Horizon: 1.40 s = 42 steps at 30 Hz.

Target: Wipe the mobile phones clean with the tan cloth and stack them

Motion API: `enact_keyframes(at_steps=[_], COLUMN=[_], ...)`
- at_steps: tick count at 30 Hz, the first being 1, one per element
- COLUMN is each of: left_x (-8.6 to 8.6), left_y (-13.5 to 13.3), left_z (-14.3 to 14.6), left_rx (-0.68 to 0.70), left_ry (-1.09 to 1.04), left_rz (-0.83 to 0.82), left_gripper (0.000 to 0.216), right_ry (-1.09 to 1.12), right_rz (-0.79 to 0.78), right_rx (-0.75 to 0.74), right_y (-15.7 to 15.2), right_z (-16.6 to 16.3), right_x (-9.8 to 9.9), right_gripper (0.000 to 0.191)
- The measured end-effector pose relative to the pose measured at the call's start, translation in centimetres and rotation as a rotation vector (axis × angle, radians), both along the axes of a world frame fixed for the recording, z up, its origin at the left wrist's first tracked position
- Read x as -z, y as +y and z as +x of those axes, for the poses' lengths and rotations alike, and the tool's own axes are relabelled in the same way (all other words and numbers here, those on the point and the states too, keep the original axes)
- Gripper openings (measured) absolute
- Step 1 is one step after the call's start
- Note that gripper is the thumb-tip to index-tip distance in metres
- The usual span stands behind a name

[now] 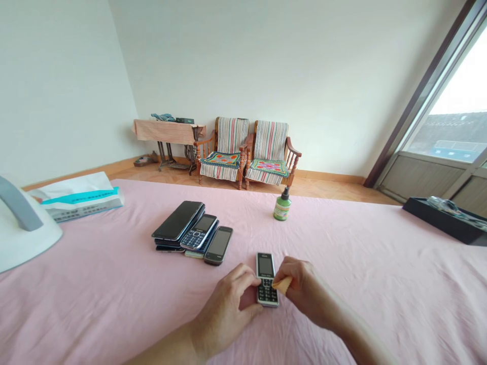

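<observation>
While my left hand (228, 304) steadies it from the side, 1 small keypad phone (267, 280) lies face up on the pink sheet (361, 263) directly before me, screen away and keys toward me. Left grip: closed on the phone's left edge, fingers pinning it flat, presumably so it cannot slide.

Right hand (304, 289): grip pinched on a small tan pad (283, 284), pressed against the keypad's right side; what the pad is made of I cannot tell.

Set aside, up and to the left: 1 loose stack of about 5 other phones (194, 233), overlapping, screens up, well apart from the one in hand, so kept separate.

1 green bottle (282, 207) with a dark nozzle, upright, beyond the phone, within reach.

Left margin: 1 white and teal bag (76, 200); 1 white rounded object with a grey handle (23, 228).

Right margin: 1 black tray (441, 220), contents unclear.

Background: 2 wooden armchairs (247, 157), 1 covered side table (167, 133).
</observation>
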<state>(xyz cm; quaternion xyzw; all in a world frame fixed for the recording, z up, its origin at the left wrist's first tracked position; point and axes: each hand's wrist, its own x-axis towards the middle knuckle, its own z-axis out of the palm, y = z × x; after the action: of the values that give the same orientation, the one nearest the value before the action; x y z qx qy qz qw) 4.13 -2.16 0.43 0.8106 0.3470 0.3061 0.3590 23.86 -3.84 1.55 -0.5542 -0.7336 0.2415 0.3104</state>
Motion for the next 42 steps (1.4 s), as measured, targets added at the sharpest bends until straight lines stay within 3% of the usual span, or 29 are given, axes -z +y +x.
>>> enact_keyframes(at_steps=[8,42], left_x=[0.3,-0.1], left_y=[0.5,0.4], left_z=[-0.2,-0.2], left_rx=[0.003,-0.001], left_ry=[-0.031,-0.014], left_rz=[-0.017,-0.030], left_gripper=[0.016,0.023], right_ry=[0.018,-0.029], right_rz=[0.002,-0.016], right_rx=[-0.060,-0.064], right_y=[-0.6,-0.6], right_z=[-0.7,-0.9], right_x=[-0.1,-0.6], right_gripper=[0.028,0.029])
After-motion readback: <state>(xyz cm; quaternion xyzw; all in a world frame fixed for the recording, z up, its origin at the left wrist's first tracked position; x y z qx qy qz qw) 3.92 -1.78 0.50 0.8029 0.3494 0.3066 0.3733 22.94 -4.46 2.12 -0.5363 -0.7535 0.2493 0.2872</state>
